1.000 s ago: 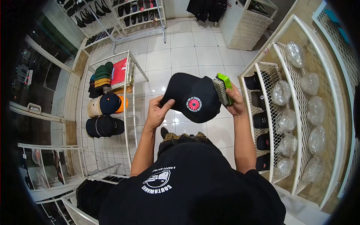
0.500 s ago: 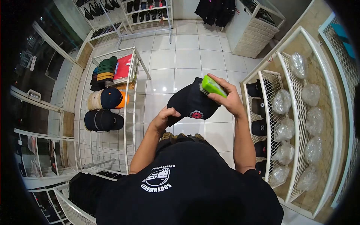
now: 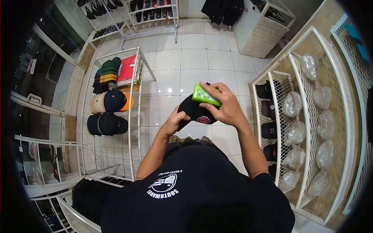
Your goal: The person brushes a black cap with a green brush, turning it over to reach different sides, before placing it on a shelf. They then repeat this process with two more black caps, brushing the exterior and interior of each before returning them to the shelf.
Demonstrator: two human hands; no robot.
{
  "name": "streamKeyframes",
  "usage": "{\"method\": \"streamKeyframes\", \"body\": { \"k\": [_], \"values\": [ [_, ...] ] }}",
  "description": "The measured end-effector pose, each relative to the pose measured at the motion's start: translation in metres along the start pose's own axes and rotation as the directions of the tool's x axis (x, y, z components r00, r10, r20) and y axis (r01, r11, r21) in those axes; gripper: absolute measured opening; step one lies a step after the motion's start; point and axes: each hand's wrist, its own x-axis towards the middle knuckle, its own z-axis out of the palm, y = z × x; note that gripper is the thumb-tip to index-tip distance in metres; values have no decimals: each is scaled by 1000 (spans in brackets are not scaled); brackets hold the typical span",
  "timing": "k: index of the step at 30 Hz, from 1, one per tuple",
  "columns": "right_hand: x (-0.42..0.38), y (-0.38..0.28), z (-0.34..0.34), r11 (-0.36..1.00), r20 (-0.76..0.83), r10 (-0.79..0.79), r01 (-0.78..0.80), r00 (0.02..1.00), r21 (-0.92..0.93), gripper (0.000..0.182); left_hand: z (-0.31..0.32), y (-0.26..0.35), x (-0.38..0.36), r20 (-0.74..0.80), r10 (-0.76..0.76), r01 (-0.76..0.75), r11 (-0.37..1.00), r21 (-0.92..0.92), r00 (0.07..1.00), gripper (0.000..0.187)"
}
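Note:
A black cap (image 3: 189,107) with a round red and white patch is held up in front of my body. My left hand (image 3: 175,122) grips it at the left edge, thumb on top and the other fingers mostly hidden underneath. In my right hand (image 3: 227,104) is a bright green brush (image 3: 204,96), thumb and fingers wrapped round its sides. The brush lies over the upper part of the cap, its bristles facing down and hidden from me. Part of the cap is covered by the brush and my right hand.
To the left stands a white wire rack (image 3: 139,116) with stacked caps (image 3: 107,124) and a red packet (image 3: 127,66). On the right, slanted white mesh shelves (image 3: 307,155) hold black caps and several plastic-wrapped bundles (image 3: 294,133). White floor tiles (image 3: 194,58) stretch ahead towards a shoe rack (image 3: 151,15).
My right hand has moved the brush left across the cap, from its right edge to over its upper part. The brush now shows its flat back, and the cap has shifted slightly.

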Motion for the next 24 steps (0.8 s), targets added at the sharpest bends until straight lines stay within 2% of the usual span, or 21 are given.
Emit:
{"method": "streamKeyframes", "body": {
  "k": [1, 3, 4, 5, 6, 7, 8, 9, 10, 11, 13, 14, 15, 16, 17, 18, 19, 20, 21, 23, 24],
  "values": [
    [-1, 7, 2, 1000, 1, 6, -6, 1000, 2, 60, 0, 1, -1, 3, -5, 5, 1000, -1, 1000, 9],
    [-1, 37, 5, 985, -129, 168, -171, 977, -8, 60, 2, 9, 0, 18, -49, 52, 984, -171, 999, 13],
    [-1, 45, 3, 957, -177, 225, -251, 958, -144, 59, 4, 9, -1, 21, -50, 52, 984, -171, 999, 13],
    [-3, 51, -1, 944, -213, 209, -254, 955, -213, 58, 4, 10, -1, 52, -2, 14, 971, -239, 999, 14],
    [0, 41, -5, 962, -237, 229, -257, 944, -95, 59, 3, 11, 2, 79, 52, -26, 951, -307, 996, 15],
    [1, 26, -7, 966, -251, 255, -257, 934, 26, 59, -3, -3, 3, 78, 53, -26, 951, -308, 996, 15],
    [-2, 11, -5, 982, -199, 191, -189, 961, 29, 60, -14, -28, -1, 101, 107, -101, 993, -62, 989, 14],
    [-3, 1, 0, 992, -148, 123, -119, 981, 35, 60, -18, -42, -5, 140, 155, -180, 966, 184, 978, 13],
    [-4, 1, 7, 997, -93, 55, -59, 994, -40, 60, 2, -4, -3, -54, -125, 115, 982, -152, 991, 11],
    [-7, 15, 12, 997, -97, 59, -63, 994, -39, 60, 2, 1, -3, -49, -126, 118, 982, -150, 991, 11],
    [-10, 58, 18, 953, -191, 291, -301, 937, -24, 59, 0, 5, 1, 62, 82, -69, 979, -191, 995, 9],
    [-12, 70, 14, 931, -223, 307, -340, 925, -133, 58, -2, -1, -2, 61, 84, -72, 980, -186, 995, 9],
    [-12, 65, 8, 920, -248, 393, -384, 886, 85, 58, -4, -15, -6, 5, -7, 8, 982, -191, 1000, 16],
    [-9, 54, 3, 917, -254, 388, -344, 886, 201, 58, -8, -30, -9, -55, -101, 88, 975, -204, 993, 30],
    [-10, 43, 0, 898, -252, 391, -307, 885, 316, 58, -16, -47, -10, -64, -110, 95, 974, -206, 992, 30],
    [-11, 30, 1, 920, -200, 319, -253, 926, 298, 58, -24, -50, -8, 3, 88, -88, 995, 40, 996, 23],
    [-12, 20, 5, 939, -152, 245, -196, 958, 282, 57, -28, -51, -9, 124, 263, -287, 920, 266, 957, 15],
    [-14, 18, 11, 956, -59, 220, -203, 974, 211, 58, -26, -52, -13, 51, 313, -317, 927, 199, 948, 5],
    [-17, 32, 17, 956, -71, 226, -207, 971, 209, 58, -28, -49, -15, 65, 314, -321, 926, 197, 947, 5],
    [-21, 68, 22, 898, -152, 440, -428, 885, 104, 58, -31, -45, -15, -39, 104, -105, 994, -15, 994, 7],
    [-17, 62, 18, 888, -253, 456, -457, 853, 58, 59, -35, -44, -9, -26, 117, -118, 993, -14, 993, 7]
  ]
}}
